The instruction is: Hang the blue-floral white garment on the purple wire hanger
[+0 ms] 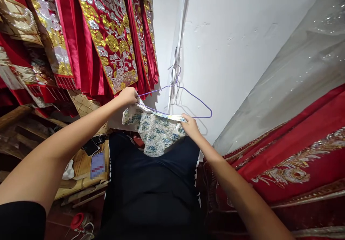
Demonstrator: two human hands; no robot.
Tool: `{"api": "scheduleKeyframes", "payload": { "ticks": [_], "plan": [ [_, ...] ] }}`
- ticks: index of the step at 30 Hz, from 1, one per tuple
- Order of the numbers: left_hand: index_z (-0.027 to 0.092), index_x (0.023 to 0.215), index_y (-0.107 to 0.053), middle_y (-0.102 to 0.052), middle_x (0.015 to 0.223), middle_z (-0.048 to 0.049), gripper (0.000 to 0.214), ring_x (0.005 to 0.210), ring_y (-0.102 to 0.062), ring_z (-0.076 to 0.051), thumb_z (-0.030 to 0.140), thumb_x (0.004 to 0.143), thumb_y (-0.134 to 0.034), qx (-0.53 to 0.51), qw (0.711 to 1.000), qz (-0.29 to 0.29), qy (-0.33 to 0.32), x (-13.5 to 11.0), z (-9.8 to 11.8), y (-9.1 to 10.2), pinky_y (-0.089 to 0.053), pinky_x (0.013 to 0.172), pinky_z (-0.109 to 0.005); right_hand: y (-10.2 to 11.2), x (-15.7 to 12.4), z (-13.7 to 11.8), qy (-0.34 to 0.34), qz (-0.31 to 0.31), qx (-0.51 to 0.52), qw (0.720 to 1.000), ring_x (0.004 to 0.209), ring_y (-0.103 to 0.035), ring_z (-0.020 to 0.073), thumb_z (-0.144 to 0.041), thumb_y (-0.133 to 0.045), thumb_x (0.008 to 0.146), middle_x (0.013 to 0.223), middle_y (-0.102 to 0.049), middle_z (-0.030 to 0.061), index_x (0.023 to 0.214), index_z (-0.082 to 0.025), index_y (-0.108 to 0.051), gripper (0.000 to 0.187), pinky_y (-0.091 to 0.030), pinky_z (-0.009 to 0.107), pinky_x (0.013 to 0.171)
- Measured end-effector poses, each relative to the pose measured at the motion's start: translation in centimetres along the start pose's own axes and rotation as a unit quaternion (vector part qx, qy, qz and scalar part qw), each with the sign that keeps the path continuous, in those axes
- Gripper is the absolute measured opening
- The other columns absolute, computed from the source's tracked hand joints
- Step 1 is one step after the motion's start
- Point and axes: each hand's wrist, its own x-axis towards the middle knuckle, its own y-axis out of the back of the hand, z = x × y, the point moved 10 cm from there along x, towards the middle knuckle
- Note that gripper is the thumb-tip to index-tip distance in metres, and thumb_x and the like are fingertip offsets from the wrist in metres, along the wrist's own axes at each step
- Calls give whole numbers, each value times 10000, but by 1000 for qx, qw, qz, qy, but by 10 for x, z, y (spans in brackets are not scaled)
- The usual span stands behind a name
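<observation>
A purple wire hanger point(188, 92) hangs against the white wall. Draped over its lower bar is a cream cloth with a blue-green flower print point(155, 132). My left hand point(128, 96) is closed on the cloth's upper left edge at the hanger's left end. My right hand point(190, 125) is closed on the cloth's upper right edge along the lower bar. A black garment point(153, 186) hangs just below the cloth.
Red garments with gold and silver embroidery point(107, 35) hang at the upper left. More red embroidered fabric point(291, 161) and a sheer sparkly cloth point(296, 71) lie at the right. A bamboo bench point(81, 168) with two phones point(91, 148) stands at the lower left.
</observation>
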Motion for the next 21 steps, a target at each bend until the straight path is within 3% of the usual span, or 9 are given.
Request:
{"api": "scheduleKeyframes", "payload": {
  "ticks": [3, 7, 11, 15, 18, 21],
  "plan": [
    [174, 868, -804, -761, 820, -73, 304, 874, -703, -251, 158, 597, -667, -74, 997, 4, -26, 3, 1, 4, -530, 803, -273, -4, 0, 0, -3, -4, 6, 1000, 642, -451, 166, -221, -416, 680, 618, -465, -32, 697, -226, -467, 53, -329, 256, 608],
    [154, 923, -788, -767, 971, -84, 355, 919, -693, -261, 107, 630, -592, -182, 979, 76, -48, 13, 13, 24, -534, 865, -311, -9, -2, -4, -7, -12, 18, 1000, 644, -451, 166, -211, -421, 665, 617, -460, -34, 691, -229, -450, 43, -335, 256, 608],
    [151, 937, -756, -748, 1041, -83, 289, 967, -666, -250, 162, 778, -514, -273, 953, 81, -99, 21, 50, 24, -511, 905, -335, -19, -4, -19, 2, -32, 36, 999, 677, -503, 178, -194, -416, 661, 657, -521, -21, 726, -225, -496, 108, -363, 260, 627],
    [157, 1060, -686, -721, 1051, -83, 304, 947, -638, -228, 268, 885, -464, -260, 949, 95, -153, 13, 80, 18, -491, 869, -327, -16, -6, -34, 5, -49, 49, 998, 771, -587, 221, -184, -423, 652, 791, -644, 24, 883, -220, -616, 303, -434, 296, 687],
    [166, 1141, -634, -710, 1040, -72, 330, 899, -627, -193, 237, 917, -403, -238, 946, 99, -197, 5, 86, 18, -471, 823, -284, 11, -9, -37, -1, -34, 42, 999, 785, -627, 236, -165, -462, 638, 890, -687, 56, 1202, -226, -611, 586, -470, 325, 716],
    [156, 1153, -628, -710, 1009, -80, 345, 861, -626, -185, 179, 897, -398, -214, 948, 92, -215, 3, 82, 20, -457, 785, -264, 73, -9, -34, -16, 95, -24, 995, 741, -626, 245, -170, -533, 643, 874, -696, 74, 1431, -205, -469, 791, -473, 344, 698]
  ]
}}
